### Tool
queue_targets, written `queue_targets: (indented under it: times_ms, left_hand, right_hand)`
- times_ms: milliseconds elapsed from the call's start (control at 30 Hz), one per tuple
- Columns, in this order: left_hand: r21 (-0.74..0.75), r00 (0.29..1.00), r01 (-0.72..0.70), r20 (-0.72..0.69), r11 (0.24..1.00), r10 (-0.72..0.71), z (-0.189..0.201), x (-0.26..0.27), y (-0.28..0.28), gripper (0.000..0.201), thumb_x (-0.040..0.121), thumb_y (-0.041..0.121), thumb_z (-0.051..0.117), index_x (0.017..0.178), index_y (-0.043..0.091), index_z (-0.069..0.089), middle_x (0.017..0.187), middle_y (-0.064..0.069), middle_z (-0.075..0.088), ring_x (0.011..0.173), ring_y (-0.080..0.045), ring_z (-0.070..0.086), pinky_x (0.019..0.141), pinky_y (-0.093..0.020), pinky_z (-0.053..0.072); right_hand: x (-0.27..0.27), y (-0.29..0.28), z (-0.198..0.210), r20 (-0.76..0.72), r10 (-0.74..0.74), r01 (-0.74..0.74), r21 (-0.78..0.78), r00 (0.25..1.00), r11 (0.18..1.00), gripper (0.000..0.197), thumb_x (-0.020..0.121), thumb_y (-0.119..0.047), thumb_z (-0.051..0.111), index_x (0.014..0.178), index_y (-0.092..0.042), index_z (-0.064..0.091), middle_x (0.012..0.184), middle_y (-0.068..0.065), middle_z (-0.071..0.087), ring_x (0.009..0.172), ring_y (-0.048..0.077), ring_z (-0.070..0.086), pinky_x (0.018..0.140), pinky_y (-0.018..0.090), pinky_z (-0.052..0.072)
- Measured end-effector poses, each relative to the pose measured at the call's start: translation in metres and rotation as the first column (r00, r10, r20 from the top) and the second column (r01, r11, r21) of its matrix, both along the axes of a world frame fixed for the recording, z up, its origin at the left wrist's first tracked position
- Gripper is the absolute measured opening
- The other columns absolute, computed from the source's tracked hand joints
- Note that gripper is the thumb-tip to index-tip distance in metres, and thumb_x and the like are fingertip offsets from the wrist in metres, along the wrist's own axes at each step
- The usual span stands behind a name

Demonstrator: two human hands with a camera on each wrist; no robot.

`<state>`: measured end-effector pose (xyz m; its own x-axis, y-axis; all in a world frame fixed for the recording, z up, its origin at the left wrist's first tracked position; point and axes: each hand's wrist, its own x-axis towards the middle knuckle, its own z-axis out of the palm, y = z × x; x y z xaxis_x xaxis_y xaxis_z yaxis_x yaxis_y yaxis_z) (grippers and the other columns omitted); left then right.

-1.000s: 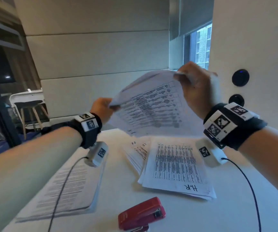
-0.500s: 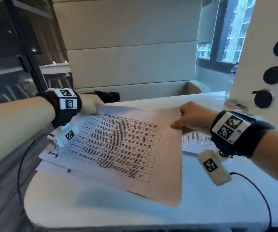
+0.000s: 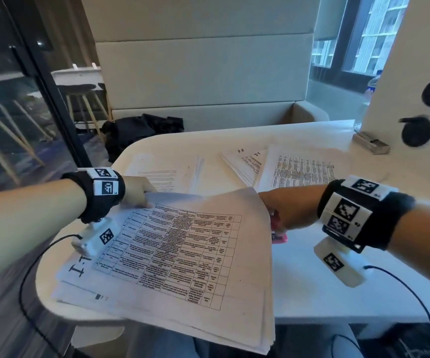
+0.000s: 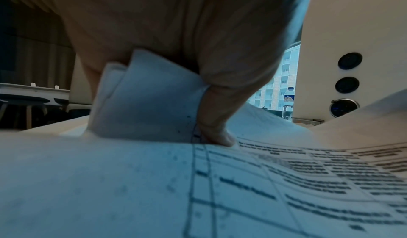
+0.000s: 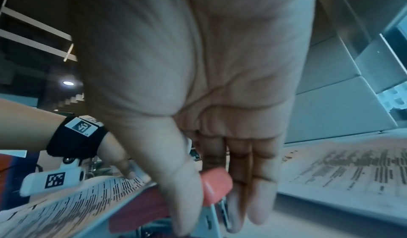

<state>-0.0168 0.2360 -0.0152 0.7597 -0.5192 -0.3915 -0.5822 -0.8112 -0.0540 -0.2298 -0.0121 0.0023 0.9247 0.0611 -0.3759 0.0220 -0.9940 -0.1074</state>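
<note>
In the head view, the stack of printed sheets (image 3: 183, 254) lies on the near left end of the white desk (image 3: 325, 280). Its near edge hangs out past the desk's rim, and the top sheet shows a table of text and a handwritten "I.T". My left hand (image 3: 137, 189) pinches its far left corner. My right hand (image 3: 286, 210) is at the far right corner, on the red stapler (image 3: 278, 236), which the lifted paper mostly hides. Other paper piles (image 3: 301, 171) lie farther back on the desk, well apart from my stack. In the left wrist view, my left hand (image 4: 176, 41) has the corner bent up between thumb (image 4: 216, 132) and fingers, with several layers fanning apart there. I judge the stack light but floppy, and slick sheet on sheet, so a hold on one corner alone would let the layers slide. It wants squaring and a firm pinch close to where the staple goes. In the right wrist view, my right hand (image 5: 198, 85) is closed narrowly round the red stapler (image 5: 216, 184), thumb on one side and fingers (image 5: 259, 198) on the other, just beside the edge of the stack. The stapler looks rigid and compact, with smooth plastic on top. I would take it across the body, as here, leaving its mouth free for the corner.
</note>
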Motion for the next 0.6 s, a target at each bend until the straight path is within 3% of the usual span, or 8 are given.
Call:
queue_targets:
  times_ms: [67, 167, 233, 300, 367, 467, 533, 600]
  left_hand:
    - [0.008, 1.0, -0.025, -0.016, 1.0, 0.025, -0.004, 0.001, 0.0, 0.023, 0.095, 0.026, 0.054, 0.074, 0.019, 0.048, 0.076, 0.002, 0.051, 0.068, -0.016, 0.043, 0.058, -0.024, 0.03]
    - [0.012, 0.998, -0.052, -0.023, 0.999, 0.053, -0.011, 0.003, 0.003, 0.026, 0.095, 0.027, 0.054, 0.071, 0.02, 0.047, 0.076, 0.003, 0.053, 0.067, -0.016, 0.043, 0.058, -0.025, 0.031]
    - [0.005, 0.998, -0.053, -0.018, 0.999, 0.053, -0.01, 0.002, 0.002, 0.03, 0.096, 0.025, 0.054, 0.067, 0.02, 0.046, 0.072, 0.004, 0.053, 0.064, -0.014, 0.043, 0.058, -0.025, 0.032]
    - [-0.006, 1.0, -0.024, 0.017, 1.0, 0.024, -0.003, -0.003, -0.002, 0.024, 0.095, 0.022, 0.054, 0.072, 0.018, 0.051, 0.082, -0.001, 0.059, 0.072, -0.018, 0.049, 0.065, -0.026, 0.037]
    - [0.022, 0.997, 0.011, 0.07, 1.0, -0.013, 0.006, -0.011, -0.008, 0.011, 0.092, 0.022, 0.057, 0.092, 0.011, 0.06, 0.103, -0.007, 0.063, 0.088, -0.023, 0.055, 0.077, -0.033, 0.044]
    - [0.077, 0.983, 0.06, 0.168, 0.995, -0.072, 0.019, -0.03, -0.023, 0.047, 0.091, 0.031, 0.06, 0.131, 0.013, 0.045, 0.128, -0.008, 0.052, 0.104, -0.024, 0.051, 0.089, -0.035, 0.044]
    - [0.081, 0.951, 0.165, 0.252, 0.983, -0.181, 0.027, -0.048, -0.037, 0.062, 0.088, 0.042, 0.06, 0.14, 0.021, 0.033, 0.136, -0.006, 0.044, 0.118, -0.026, 0.045, 0.097, -0.039, 0.042]
    - [0.053, 0.925, 0.286, 0.244, 0.957, -0.29, 0.03, -0.07, -0.054, 0.07, 0.086, 0.048, 0.061, 0.143, 0.024, 0.029, 0.14, -0.003, 0.041, 0.125, -0.025, 0.041, 0.102, -0.042, 0.04]
  right_hand:
    - [-0.003, -0.006, -0.001, 0.018, -0.034, 0.035, -0.028, 0.999, 0.999, 0.034, 0.084, -0.008, 0.064, 0.089, -0.037, 0.048, 0.079, -0.013, 0.053, 0.078, 0.009, 0.052, 0.066, 0.02, 0.037]
    - [-0.005, -0.015, 0.004, -0.025, -0.07, 0.065, -0.164, 0.997, 0.984, 0.054, 0.083, -0.005, 0.063, 0.128, -0.032, 0.052, 0.086, -0.017, 0.051, 0.087, 0.009, 0.051, 0.068, 0.022, 0.037]
    - [-0.009, -0.021, 0.006, -0.04, -0.087, 0.075, -0.238, 0.995, 0.968, 0.054, 0.083, -0.003, 0.057, 0.129, -0.032, 0.053, 0.085, -0.019, 0.048, 0.089, 0.01, 0.05, 0.07, 0.024, 0.039]
    - [-0.012, -0.026, 0.006, -0.067, -0.117, 0.092, -0.301, 0.991, 0.949, 0.047, 0.084, -0.003, 0.053, 0.124, -0.028, 0.055, 0.088, -0.015, 0.05, 0.087, 0.011, 0.051, 0.068, 0.023, 0.04]
    - [-0.015, -0.029, 0.003, -0.096, -0.153, 0.11, -0.356, 0.983, 0.928, 0.034, 0.083, -0.01, 0.058, 0.114, -0.022, 0.055, 0.09, -0.008, 0.055, 0.085, 0.012, 0.053, 0.064, 0.022, 0.038]
    - [-0.015, -0.031, -0.006, -0.067, -0.16, 0.13, -0.325, 0.985, 0.937, 0.037, 0.082, -0.041, 0.069, 0.11, -0.024, 0.051, 0.095, -0.007, 0.059, 0.085, 0.011, 0.054, 0.075, 0.024, 0.043]
    - [-0.015, -0.031, -0.012, 0.004, -0.168, 0.164, -0.242, 0.986, 0.956, 0.041, 0.084, -0.05, 0.064, 0.114, -0.026, 0.051, 0.099, -0.007, 0.06, 0.086, 0.011, 0.056, 0.078, 0.026, 0.045]
    - [-0.016, -0.029, -0.013, 0.027, -0.157, 0.159, -0.243, 0.987, 0.957, 0.032, 0.089, -0.048, 0.059, 0.11, -0.025, 0.053, 0.094, -0.007, 0.06, 0.08, 0.009, 0.055, 0.067, 0.023, 0.04]
